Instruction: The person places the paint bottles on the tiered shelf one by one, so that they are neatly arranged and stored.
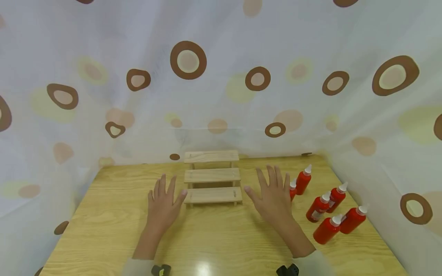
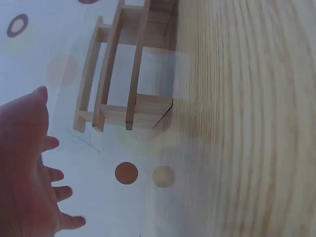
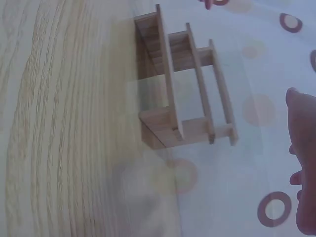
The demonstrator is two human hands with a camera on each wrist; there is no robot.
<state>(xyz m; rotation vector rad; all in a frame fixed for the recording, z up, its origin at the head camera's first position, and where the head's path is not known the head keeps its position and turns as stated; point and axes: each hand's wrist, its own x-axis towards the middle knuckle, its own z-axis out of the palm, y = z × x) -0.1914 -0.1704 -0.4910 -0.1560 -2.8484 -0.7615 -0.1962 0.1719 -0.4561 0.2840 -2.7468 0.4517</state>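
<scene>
Looks like pre-grab stage from here: left hand [image 1: 161,209] and right hand [image 1: 274,201] spread, holding nothing, wooden stand [image 1: 212,175] between them, red bottles [image 1: 318,209] just outside the right hand, so grabbing one means swinging that hand outward.

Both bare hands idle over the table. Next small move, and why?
I'd probably shift the bare right hand slightly rightward to the cylindrical red plastic-looking bottle with a white nozzle cap beside its fingers. That hand is open and holds nothing, this bottle is the closest of six, and the three-step pale wooden stand bears no bottle.
</scene>
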